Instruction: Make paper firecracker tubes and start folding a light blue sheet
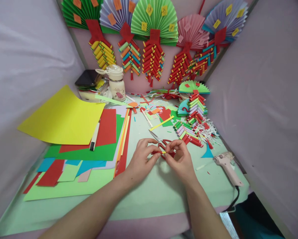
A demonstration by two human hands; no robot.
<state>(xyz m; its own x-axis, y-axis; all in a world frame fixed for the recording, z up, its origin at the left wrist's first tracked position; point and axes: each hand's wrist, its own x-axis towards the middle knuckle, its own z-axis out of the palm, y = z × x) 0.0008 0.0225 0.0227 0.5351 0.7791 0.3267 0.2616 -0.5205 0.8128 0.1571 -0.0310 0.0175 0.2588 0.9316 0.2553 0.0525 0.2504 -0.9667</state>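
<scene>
My left hand [143, 160] and my right hand [180, 160] meet over the middle of the table. Between their thumbs and fingertips they pinch a small red paper piece with a yellow band [163, 152]; its ends are partly hidden by the fingers. Just behind the fingertips lie scissors [154, 135], blades pointing away to the left, their red handles partly covered by my right hand. A yellow paper strip [162, 123] rests on the table beyond the scissors, near a white pen [147, 119].
Stacked coloured paper [89, 152] and a utility knife [94, 136] lie at left. A glue gun [227, 167] lies at right, its cord over the edge. Paper scraps [165, 114], a finished fan ornament [195, 87] and a bottle [117, 84] are behind; paper fans [155, 20] hang above.
</scene>
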